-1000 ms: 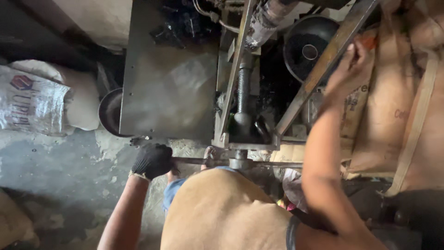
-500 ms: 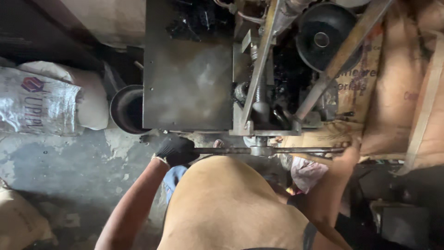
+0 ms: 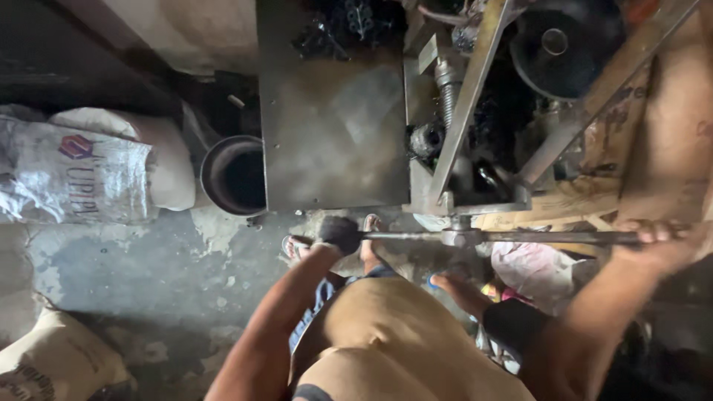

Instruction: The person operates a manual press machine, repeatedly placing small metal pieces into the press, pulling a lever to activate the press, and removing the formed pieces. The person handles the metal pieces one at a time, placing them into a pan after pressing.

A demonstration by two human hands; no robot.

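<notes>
The left hand (image 3: 338, 232), in a dark knitted glove, and the bare right hand (image 3: 657, 241) are each closing tight around opposite ends of a long, thin steel bar (image 3: 512, 238), lying level across a press's angle-iron frame (image 3: 464, 119). Beyond, a dull sheet-metal panel (image 3: 330, 134), a round pot (image 3: 234, 176) and woven sacks (image 3: 89, 167) are crowding the stained concrete floor (image 3: 148, 275).

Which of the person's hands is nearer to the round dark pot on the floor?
Left. The gloved left hand grips the long metal bar just right of the pot; the right hand grips the bar's far end.
</notes>
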